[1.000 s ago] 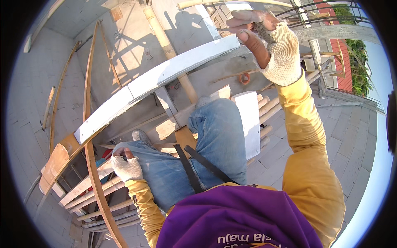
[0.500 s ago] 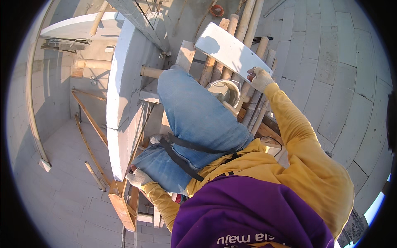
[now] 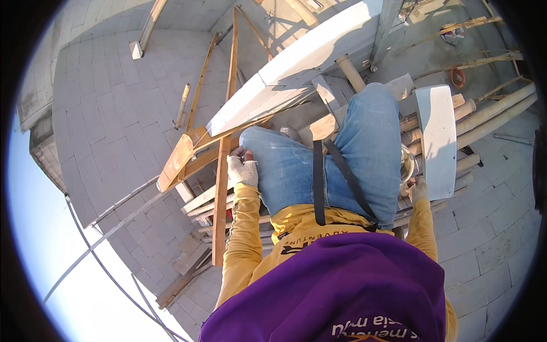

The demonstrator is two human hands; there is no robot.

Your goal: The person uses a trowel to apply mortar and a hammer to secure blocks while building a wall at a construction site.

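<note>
My left hand (image 3: 243, 169), in a pale glove with bare fingertips, is beside my left knee and a narrow wooden plank (image 3: 221, 199). Its fingers are curled; whether anything is inside them is hidden. My right hand (image 3: 419, 189), gloved too, is low at the near left edge of a long pale block (image 3: 440, 139). Those fingers are bent near the rim of a bucket (image 3: 407, 164), and what they grip cannot be made out. The block lies across several bamboo poles (image 3: 491, 116), right of my knees; my leg partly covers the bucket.
A pale block wall (image 3: 296, 65) curves past the far side of my knees, with a post (image 3: 386, 31) beside it. Loose boards (image 3: 176, 162) jut out on the left. Long wooden strips (image 3: 232, 62) lean beyond them. A reddish bowl (image 3: 457, 77) is at the far right.
My view has turned, shifting the scene around. My right hand has moved off the top of the pale block to its near left edge, by the bucket. My left hand stays by my left knee.
</note>
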